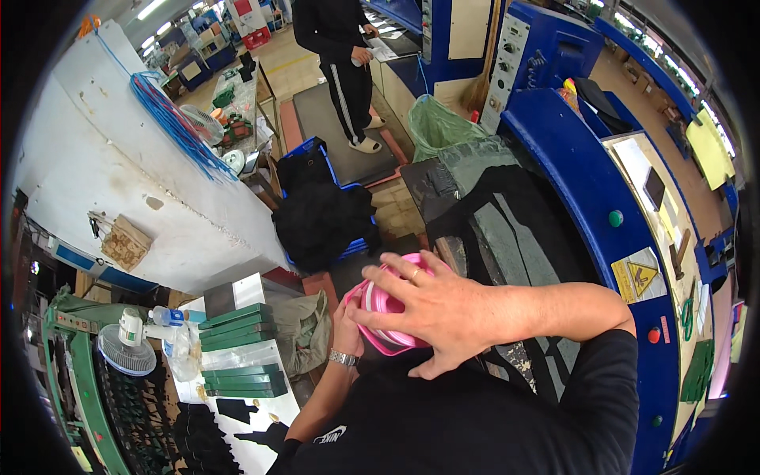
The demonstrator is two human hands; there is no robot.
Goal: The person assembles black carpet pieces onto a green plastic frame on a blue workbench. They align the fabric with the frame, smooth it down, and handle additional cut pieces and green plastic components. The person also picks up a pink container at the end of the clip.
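Observation:
In front of my chest is a round pink thing with pale bands, like a roll or tub; its exact kind cannot be made out. My left hand, with a metal watch on the wrist, holds it from the left side, fingers partly hidden behind it. Across its top and near side lies my right hand, a ring on one finger, its fingers spread and its thumb apart. A pink loop or edge hangs at the lower side of the round thing, beside my left fingers.
Black cloth fills a blue crate ahead. Black cut pieces lie on the machine bed at right, beside a blue machine frame. Green bars rest on a white table at left, near a fan. Another person stands beyond.

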